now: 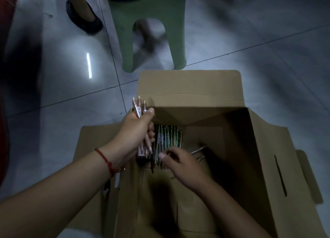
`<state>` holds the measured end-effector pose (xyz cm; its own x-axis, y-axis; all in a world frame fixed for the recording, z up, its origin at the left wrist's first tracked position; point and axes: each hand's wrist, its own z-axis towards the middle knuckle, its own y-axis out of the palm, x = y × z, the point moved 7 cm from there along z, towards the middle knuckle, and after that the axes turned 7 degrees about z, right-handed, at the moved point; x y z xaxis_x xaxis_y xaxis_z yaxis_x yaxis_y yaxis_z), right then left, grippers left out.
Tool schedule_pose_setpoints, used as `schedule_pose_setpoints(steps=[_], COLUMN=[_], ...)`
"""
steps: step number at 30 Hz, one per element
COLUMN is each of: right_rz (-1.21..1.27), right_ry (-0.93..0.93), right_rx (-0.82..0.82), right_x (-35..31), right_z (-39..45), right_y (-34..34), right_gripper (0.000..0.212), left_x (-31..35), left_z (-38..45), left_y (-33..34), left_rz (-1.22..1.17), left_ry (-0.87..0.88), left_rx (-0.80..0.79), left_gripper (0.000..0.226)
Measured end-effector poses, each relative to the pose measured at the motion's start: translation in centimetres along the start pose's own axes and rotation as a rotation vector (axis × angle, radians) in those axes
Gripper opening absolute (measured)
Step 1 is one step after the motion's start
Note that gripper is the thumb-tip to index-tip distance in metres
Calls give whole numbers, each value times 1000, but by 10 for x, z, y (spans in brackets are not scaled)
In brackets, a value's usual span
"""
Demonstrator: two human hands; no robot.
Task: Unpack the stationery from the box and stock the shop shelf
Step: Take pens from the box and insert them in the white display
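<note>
1. a brown cardboard box (223,123) sits open on a grey tiled floor (267,50), its flaps folded outward on every side.
2. the left hand (137,130) hangs over the box's left edge, fingers and thumb curled round a small bundle of pink pens (138,109).
3. the bundle's long axis runs nearly straight away from the person, leaning a little left at the far end; the clicker ends stick out past the thumb toward the stool, and the tapered tips point back toward the wrist.
4. a red string bracelet (107,161) circles the left wrist.
5. inside the box, against its left wall, a row of green pens (167,137) lies side by side, each one's long axis running from the person toward the far wall.
6. the right hand (180,163) reaches down to the near ends of that row, thumb extended to the left and fingers bent over the pens; whether it has pinched one cannot be told, because the fingertips are blurred and in shadow.
7. a couple of loose pens (200,150) lie on the box floor just right of the row, slanting up to the right.
8. beyond the box stands a green plastic stool (148,23), and to its left another person's foot in a dark shoe (84,18).
</note>
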<state>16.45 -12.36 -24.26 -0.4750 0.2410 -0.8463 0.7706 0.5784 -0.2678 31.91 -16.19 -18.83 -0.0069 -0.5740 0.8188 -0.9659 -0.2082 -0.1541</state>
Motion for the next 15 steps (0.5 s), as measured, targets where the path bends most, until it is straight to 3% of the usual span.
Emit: schedule_pose_setpoints(steps=[1,5,9,15], right_rz=[-169,-701,-782,-911], right_ry=[19,94,88,57], right_rx=[31,7,26,45], right_x=[17,74,90,91], right_z=[5,13,13,19], right_y=[-7,-25,-22,-22], right_gripper=[31,52,44,28], left_x=[0,-4,-13,-5], left_z=[-1,-12,-20,-38], left_y=[-4,-10,-12,-10], left_rz=[10,54,5,18], left_ry=[5,14,-97,-65], left_rx=[-3,-49,-118,-216], left_gripper=[19,22,29,31])
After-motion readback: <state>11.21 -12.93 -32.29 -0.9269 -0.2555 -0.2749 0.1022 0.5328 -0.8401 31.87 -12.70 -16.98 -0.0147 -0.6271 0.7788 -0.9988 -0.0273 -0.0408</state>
